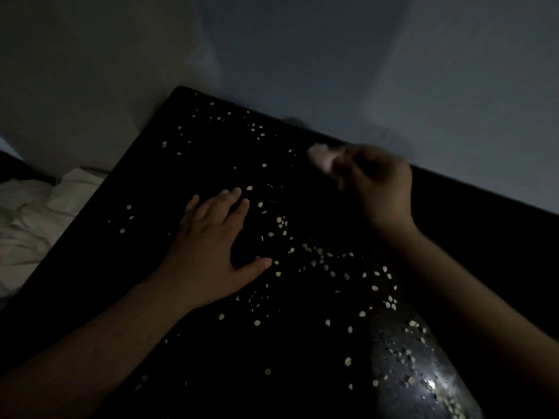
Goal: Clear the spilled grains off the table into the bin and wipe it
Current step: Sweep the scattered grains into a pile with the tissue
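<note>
Pale grains [314, 252] lie scattered over the black table [211, 164], thickest in the middle and toward the near right. My left hand [211, 243] rests flat on the table with straight, spread fingers, grains just beyond its fingertips and thumb. My right hand [378, 182] hovers blurred near the table's far edge and pinches a small pale crumpled thing [322, 157], perhaps a cloth or tissue. No bin is in view.
A grey wall [302, 55] runs behind the table's far edge. Crumpled pale fabric [36, 213] lies beside the table on the left. A shiny reflection patch [423, 373] shows on the table at the near right. The scene is very dim.
</note>
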The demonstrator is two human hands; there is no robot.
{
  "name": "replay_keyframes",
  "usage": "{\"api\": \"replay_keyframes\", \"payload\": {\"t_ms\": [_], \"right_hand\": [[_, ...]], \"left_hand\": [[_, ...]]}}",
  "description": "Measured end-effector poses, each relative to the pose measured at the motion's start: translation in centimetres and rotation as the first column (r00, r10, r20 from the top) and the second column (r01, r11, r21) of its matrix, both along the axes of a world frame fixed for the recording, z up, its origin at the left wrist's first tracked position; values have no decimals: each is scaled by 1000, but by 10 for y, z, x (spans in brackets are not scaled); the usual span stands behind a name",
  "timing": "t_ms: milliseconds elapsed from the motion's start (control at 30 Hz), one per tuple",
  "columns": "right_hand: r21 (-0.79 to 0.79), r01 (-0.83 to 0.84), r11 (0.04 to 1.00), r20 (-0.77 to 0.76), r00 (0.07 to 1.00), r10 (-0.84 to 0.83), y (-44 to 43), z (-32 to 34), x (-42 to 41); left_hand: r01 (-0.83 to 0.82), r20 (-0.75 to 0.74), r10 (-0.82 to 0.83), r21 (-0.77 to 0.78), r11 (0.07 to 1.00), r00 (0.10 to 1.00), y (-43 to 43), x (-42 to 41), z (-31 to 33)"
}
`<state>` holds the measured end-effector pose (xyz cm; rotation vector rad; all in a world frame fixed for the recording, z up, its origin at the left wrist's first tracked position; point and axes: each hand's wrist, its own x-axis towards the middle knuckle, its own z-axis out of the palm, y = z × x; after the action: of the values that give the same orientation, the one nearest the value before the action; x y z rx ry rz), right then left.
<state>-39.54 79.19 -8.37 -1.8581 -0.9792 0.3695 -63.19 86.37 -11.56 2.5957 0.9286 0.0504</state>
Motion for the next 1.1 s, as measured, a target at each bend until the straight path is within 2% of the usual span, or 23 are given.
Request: {"api": "replay_keyframes", "payload": {"t_ms": [67,200,267,367,433,533,633,767,900,1000,1100], "right_hand": [[-43,80,996,21,997,-79,35,-4,26],[-94,100,991,-11,995,-102,61,-30,26],[-66,11,998,-45,999,-14,48,-35,1],[-114,-241,964,-120,966,228,8,-33,-35],[-121,-303,945,-170,945,281,-12,-24,-43],[2,-145,989,-155,977,144,-5,-9,-26],[22,-10,1000,-82,997,12,34,-5,4],[-38,-68,997,-23,998,67,78,-19,19],[-86,-67,994,9,998,68,85,-46,0],[-90,-270,959,-26,963,268,52,-41,-28],[-102,-439,893,-149,894,422,19,-28,-49]], "left_hand": [[-3,-11,3,-2,1000,1000,0,0,1],[-10,-36,10,0,1000,999,-1,2,2],[-9,-52,9,-2,1000,999,1,2,4],[-1,-79,-1,-23,1000,997,3,-2,11],[-5,-70,4,-16,1000,998,1,-3,17],[-60,-27,59,-7,998,998,-2,1,26],[-95,-84,96,14,995,992,5,-3,26],[-85,-184,98,79,993,978,23,-25,16],[-117,-165,127,69,991,978,36,-31,12],[-118,-133,124,53,992,983,40,-32,12],[-61,-94,63,31,998,994,44,-40,8]]}}
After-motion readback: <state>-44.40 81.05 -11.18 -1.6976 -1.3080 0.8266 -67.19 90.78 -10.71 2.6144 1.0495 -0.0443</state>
